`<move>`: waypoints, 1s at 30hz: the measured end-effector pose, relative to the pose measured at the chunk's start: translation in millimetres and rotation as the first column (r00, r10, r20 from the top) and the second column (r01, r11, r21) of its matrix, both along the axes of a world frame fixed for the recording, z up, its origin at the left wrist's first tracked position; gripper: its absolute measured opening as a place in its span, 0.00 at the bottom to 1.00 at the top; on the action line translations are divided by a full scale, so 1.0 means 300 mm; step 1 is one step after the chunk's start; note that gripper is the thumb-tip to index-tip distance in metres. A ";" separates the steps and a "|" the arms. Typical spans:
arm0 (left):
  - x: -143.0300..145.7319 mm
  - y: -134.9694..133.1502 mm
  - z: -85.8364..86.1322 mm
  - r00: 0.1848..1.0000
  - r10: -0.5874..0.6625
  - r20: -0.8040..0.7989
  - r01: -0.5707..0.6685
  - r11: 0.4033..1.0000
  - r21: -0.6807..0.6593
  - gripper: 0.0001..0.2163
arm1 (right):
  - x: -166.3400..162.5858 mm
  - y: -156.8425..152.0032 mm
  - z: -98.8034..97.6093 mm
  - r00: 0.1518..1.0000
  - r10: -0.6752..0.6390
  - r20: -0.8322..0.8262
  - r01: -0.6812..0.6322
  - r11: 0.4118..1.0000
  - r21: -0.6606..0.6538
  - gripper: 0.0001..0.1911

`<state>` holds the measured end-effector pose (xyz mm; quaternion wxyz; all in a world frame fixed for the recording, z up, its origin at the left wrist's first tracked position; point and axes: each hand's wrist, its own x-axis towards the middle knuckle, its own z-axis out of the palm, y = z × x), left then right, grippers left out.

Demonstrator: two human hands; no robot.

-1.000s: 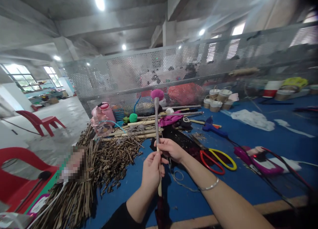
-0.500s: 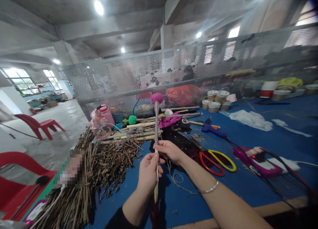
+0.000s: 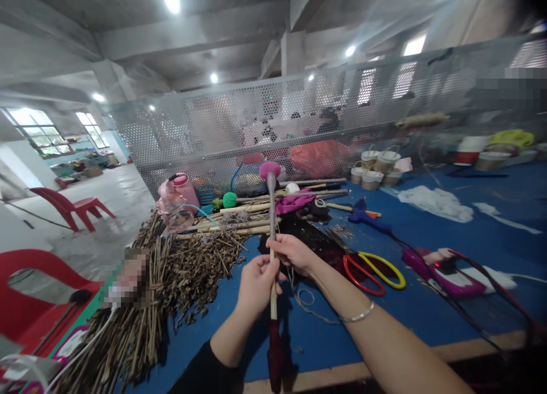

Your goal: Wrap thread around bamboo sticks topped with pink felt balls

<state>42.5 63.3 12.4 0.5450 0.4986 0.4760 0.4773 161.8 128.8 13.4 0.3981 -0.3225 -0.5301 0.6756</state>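
Upright in front of me is a stick with a pink ball head. Grey wrapping covers its upper shaft, bare pale wood shows below my fingers, and its lower end is dark maroon. My left hand has its fingers closed round the bare part. Just above, my right hand pinches the shaft where the grey wrapping ends. A thin grey cord hangs below my right hand and loops over the table; whether the fingers hold it is hidden.
Scissors with red and yellow handles lie right of my hands. A heap of dried stems covers the left side. Behind are sticks, pink cloth, a green ball and a perforated metal screen. Farther right are a blue glue gun and small buckets.
The view has shifted slightly, and more of the stick's maroon end shows. Both hands keep their grip on the shaft, with only small movement.
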 end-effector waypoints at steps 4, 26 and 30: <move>-0.004 -0.004 0.022 0.971 -0.137 0.196 0.149 0.988 -0.050 0.19 | 0.022 -0.010 0.008 0.995 0.065 -0.070 -0.070 0.995 -0.076 0.18; -0.045 0.019 -0.020 0.981 -0.054 -0.184 0.044 0.997 -0.059 0.15 | 0.016 0.010 -0.023 0.993 -0.015 0.120 0.015 1.000 0.003 0.15; -0.033 0.016 -0.041 0.925 0.136 -0.354 -0.077 0.981 0.177 0.11 | 0.013 0.015 -0.025 0.990 -0.053 0.129 0.042 0.995 0.086 0.14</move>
